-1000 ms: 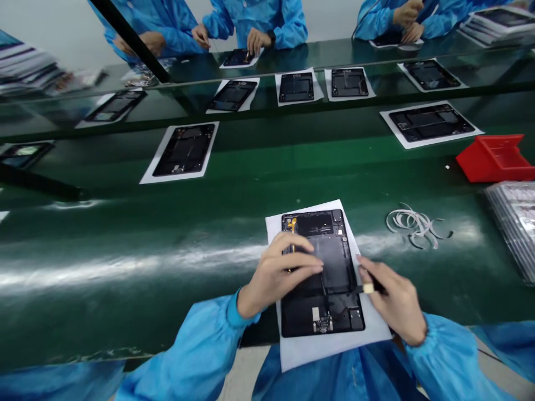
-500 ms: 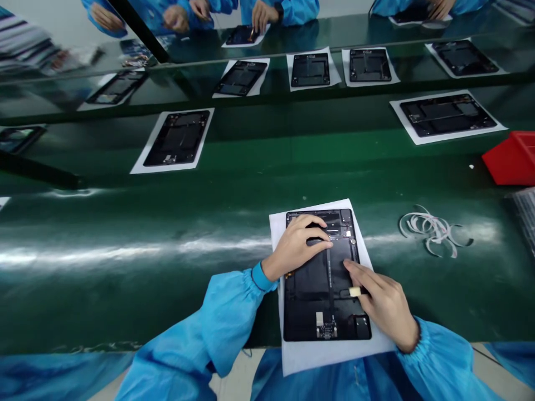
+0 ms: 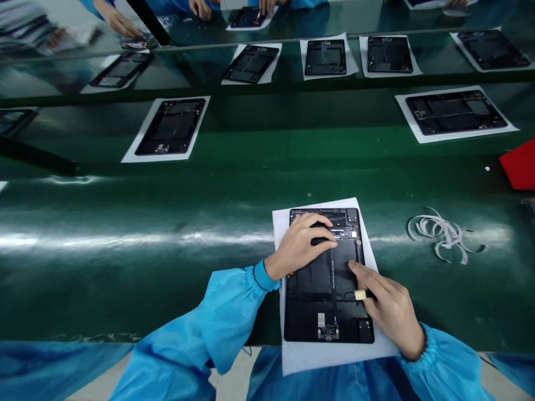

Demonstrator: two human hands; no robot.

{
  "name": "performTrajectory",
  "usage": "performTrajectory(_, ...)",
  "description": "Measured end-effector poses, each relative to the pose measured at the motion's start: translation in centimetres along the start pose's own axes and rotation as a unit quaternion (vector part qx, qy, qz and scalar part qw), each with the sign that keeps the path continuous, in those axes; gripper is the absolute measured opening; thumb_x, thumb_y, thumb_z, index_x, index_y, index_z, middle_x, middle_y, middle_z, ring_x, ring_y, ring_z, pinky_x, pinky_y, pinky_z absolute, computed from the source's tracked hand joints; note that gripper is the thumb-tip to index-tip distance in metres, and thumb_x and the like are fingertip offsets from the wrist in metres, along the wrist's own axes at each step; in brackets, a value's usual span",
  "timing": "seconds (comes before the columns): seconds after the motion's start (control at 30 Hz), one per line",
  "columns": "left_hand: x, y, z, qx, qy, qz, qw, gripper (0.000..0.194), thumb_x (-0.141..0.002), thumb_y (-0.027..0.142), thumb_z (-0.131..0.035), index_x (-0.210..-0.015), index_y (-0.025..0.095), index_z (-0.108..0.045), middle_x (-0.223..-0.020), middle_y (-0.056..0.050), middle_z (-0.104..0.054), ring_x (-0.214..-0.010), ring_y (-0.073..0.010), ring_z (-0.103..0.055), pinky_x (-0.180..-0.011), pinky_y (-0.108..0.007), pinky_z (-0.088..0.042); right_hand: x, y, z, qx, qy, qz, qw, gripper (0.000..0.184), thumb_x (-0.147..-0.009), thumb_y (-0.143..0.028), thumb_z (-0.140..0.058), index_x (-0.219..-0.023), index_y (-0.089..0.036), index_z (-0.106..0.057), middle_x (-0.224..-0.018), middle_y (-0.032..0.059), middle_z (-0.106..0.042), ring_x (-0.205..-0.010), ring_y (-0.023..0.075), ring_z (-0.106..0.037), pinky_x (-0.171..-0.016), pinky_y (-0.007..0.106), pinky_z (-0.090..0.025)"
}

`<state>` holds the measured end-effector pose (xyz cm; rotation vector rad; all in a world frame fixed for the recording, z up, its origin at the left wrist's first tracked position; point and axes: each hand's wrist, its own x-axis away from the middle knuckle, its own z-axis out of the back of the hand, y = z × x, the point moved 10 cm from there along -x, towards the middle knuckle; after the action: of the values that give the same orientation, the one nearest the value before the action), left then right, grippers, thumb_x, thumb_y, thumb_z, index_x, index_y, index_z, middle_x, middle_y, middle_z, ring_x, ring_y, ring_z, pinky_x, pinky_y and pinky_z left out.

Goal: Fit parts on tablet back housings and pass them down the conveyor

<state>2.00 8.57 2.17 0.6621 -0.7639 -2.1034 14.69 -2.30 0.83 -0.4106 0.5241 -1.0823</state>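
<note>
An opened black tablet [image 3: 309,306], its inside facing up, lies on a white sheet [image 3: 330,356] in front of me. My left hand [image 3: 305,242] rests over its upper left part, thumb and finger brought together at the tips; whatever they pinch is hidden or too small to name. At the tablet's right edge my right hand [image 3: 387,303] is closed around dark tweezers with a cream band [image 3: 360,294]. Their thin tips point left above the lower half of the tablet, while the index fingertip touches or nearly touches its surface. A dark ribbon cable [image 3: 333,273] runs down the tablet's middle.
Curled white strips [image 3: 443,231] lie on the green bench [image 3: 188,301] to my right. A red bin [image 3: 520,164] is at the right edge. Other opened tablets [image 3: 171,127] on white sheets stand farther back. Across the bench are co-workers' hands [image 3: 119,21].
My left hand has moved up the tablet, covering its upper left part. My right hand has brought the tweezers inward over the tablet. The view has tilted down and shifted left.
</note>
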Motion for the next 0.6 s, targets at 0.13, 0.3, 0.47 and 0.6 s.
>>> performTrajectory(0.13,-0.06,0.04,0.08,0.000,0.003,0.003,1.000,0.004,-0.082,0.025,-0.071,-0.082,0.022,-0.073,-0.108,-0.004,-0.066,-0.101,-0.0212,-0.059,-0.090,-0.039,-0.041,-0.12,-0.13,0.15,0.005,0.005,0.002,1.000,0.062,-0.078,0.001,-0.037,-0.136,-0.019,-0.049,-0.128,0.0065,-0.062,-0.113,0.0200,-0.062,-0.093,0.034,-0.055)
performTrajectory(0.3,-0.11,0.00,0.13,0.004,0.008,0.005,1.000,0.003,-0.081,0.025,-0.072,-0.081,0.022,-0.073,-0.107,-0.004,-0.066,-0.101,-0.0213,-0.060,-0.090,-0.039,-0.041,-0.09,-0.39,0.11,0.017,0.006,0.011,1.000,0.060,-0.079,0.000,-0.037,-0.136,-0.017,-0.049,-0.128,0.0077,-0.062,-0.113,0.0204,-0.062,-0.092,0.034,-0.056)
performTrajectory(0.47,-0.16,0.02,0.15,0.004,0.008,0.004,1.000,0.003,-0.081,0.025,-0.072,-0.081,0.022,-0.073,-0.107,-0.004,-0.066,-0.100,-0.0213,-0.060,-0.090,-0.039,-0.041,0.06,-0.29,-0.14,0.018,-0.002,0.012,1.000,0.060,-0.080,0.000,-0.037,-0.137,-0.017,-0.047,-0.130,0.0079,-0.061,-0.115,0.0208,-0.061,-0.094,0.035,-0.055)
performTrajectory(0.6,-0.13,-0.12,0.05,-0.002,0.005,0.005,1.000,0.003,-0.081,0.025,-0.071,-0.081,0.023,-0.073,-0.108,-0.003,-0.066,-0.101,-0.0215,-0.059,-0.091,-0.039,-0.041,0.08,-0.23,-0.09,0.019,-0.003,0.010,1.000,0.059,-0.080,-0.001,-0.038,-0.136,-0.017,-0.048,-0.129,0.0076,-0.061,-0.113,0.0212,-0.062,-0.093,0.036,-0.056)
